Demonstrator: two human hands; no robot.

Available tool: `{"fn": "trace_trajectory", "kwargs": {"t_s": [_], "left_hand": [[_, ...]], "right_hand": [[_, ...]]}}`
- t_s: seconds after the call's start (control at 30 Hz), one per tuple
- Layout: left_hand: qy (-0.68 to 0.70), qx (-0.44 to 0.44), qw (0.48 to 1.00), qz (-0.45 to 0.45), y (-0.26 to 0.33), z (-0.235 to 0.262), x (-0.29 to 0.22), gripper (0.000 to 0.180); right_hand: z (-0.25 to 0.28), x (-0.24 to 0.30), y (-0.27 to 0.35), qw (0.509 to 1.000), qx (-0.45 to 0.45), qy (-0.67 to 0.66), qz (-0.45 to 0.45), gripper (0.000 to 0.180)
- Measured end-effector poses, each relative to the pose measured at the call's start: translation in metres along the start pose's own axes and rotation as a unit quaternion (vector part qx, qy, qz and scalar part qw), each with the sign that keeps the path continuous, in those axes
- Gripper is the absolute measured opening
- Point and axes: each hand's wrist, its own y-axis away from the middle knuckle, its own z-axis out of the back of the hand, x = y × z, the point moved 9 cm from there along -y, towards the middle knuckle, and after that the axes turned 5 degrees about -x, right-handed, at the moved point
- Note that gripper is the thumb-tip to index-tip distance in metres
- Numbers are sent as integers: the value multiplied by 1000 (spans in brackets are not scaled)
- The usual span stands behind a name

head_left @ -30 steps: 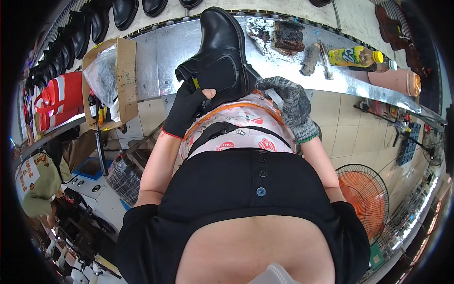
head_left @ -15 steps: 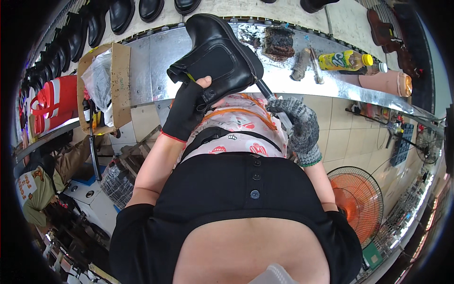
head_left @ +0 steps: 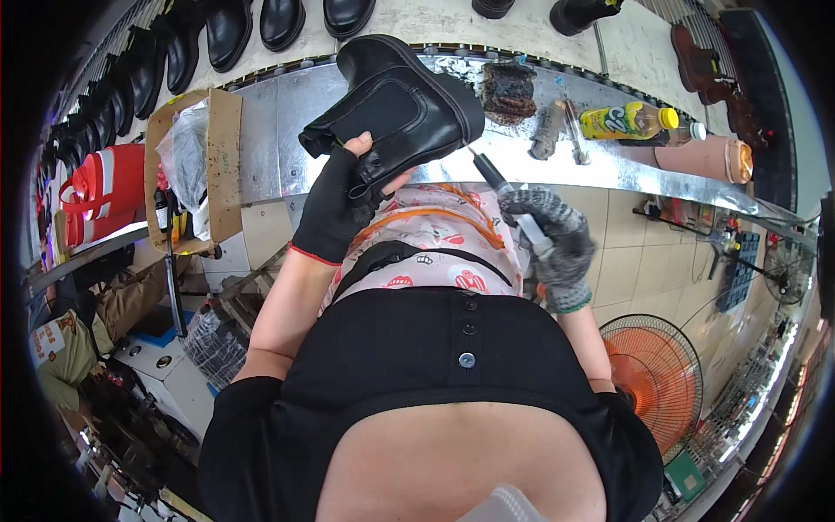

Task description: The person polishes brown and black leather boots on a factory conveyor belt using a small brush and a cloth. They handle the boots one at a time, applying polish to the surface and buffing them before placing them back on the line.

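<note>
A black ankle boot [head_left: 396, 109] with an elastic side panel is held up in front of me. My left hand [head_left: 341, 196], in a black fingerless glove, is closed on the boot near its shaft, the bare thumb over the near edge. My right hand [head_left: 552, 239], in a grey knitted glove, grips a rod-like tool [head_left: 491, 174] with a dark front part, a thin tip and a pale rear part. The tip is close to the edge of the boot's sole; whether it touches cannot be made out.
Ahead runs a metal ledge [head_left: 261, 165] with a dark crusty block [head_left: 509, 91], a brush-like tool [head_left: 548, 130] and a yellow-labelled bottle [head_left: 626, 122]. Several black boots stand on the conveyor [head_left: 435, 22] behind. A cardboard box [head_left: 224, 165] is at left, an orange fan [head_left: 652, 383] at right.
The boot has shifted slightly left and down. My right hand has drawn the tool a little back from the boot, and more of its thin tip shows.
</note>
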Motion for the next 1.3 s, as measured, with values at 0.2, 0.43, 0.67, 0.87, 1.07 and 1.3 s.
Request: {"fn": "trace_trajectory", "kwargs": {"t_s": [0.2, 0.43, 0.67, 0.87, 1.07, 1.3], "left_hand": [[19, 25, 999, 24, -9, -5, -11, 44], [-163, 120, 979, -39, -118, -40, -69, 50], [-352, 66, 922, -150, -267, -102, -133, 44], [-658, -101, 655, -356, -305, -146, -146, 80], [-570, -234, 585, -528, -250, -155, -151, 87], [-550, -339, 602, -470, -271, -59, -190, 90]], "right_hand": [[16, -60, -3, 914, -100, -311, -242, 54], [-20, -141, -33, 934, -133, -254, -212, 47], [-44, -180, -32, 894, -161, -344, -237, 30], [-33, -188, -33, 956, -173, -122, -204, 31], [-40, -201, -29, 916, -167, -258, -258, 27], [-47, -191, -30, 914, -167, -249, -273, 23]]}}
